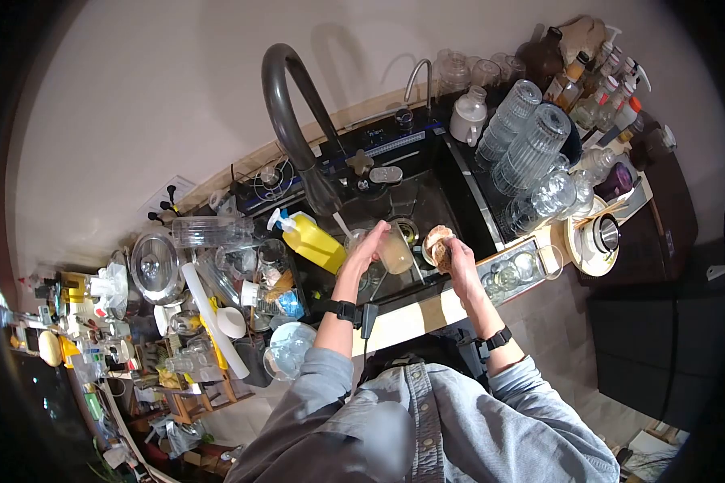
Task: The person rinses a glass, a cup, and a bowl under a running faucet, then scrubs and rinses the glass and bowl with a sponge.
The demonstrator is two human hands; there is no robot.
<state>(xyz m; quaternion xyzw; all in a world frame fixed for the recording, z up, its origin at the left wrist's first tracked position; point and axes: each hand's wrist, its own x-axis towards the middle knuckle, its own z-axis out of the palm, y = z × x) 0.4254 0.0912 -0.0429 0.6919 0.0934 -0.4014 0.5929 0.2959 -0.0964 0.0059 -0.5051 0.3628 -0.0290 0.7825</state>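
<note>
Over the dark sink (447, 189), my left hand (368, 248) is closed around a clear glass (395, 251) that looks cloudy and is tilted. Just to its right, my right hand (459, 262) grips a brownish-pink scrubber (438, 244), whose exact kind I cannot make out. The two hands are apart. A dark faucet (322, 193) arches above, with a pale stream of water beneath its spout. Close to my left hand leans a yellow bottle (314, 241) with a blue and white pump top.
Stacked ribbed glasses (532, 149) and a white jug (468, 117) stand right of the sink. Farther right are bottles (572, 80) and a plate with bowls (592, 262). Glassware and a round glass lid (155, 267) crowd the left side. A pale counter edge (411, 320) runs in front.
</note>
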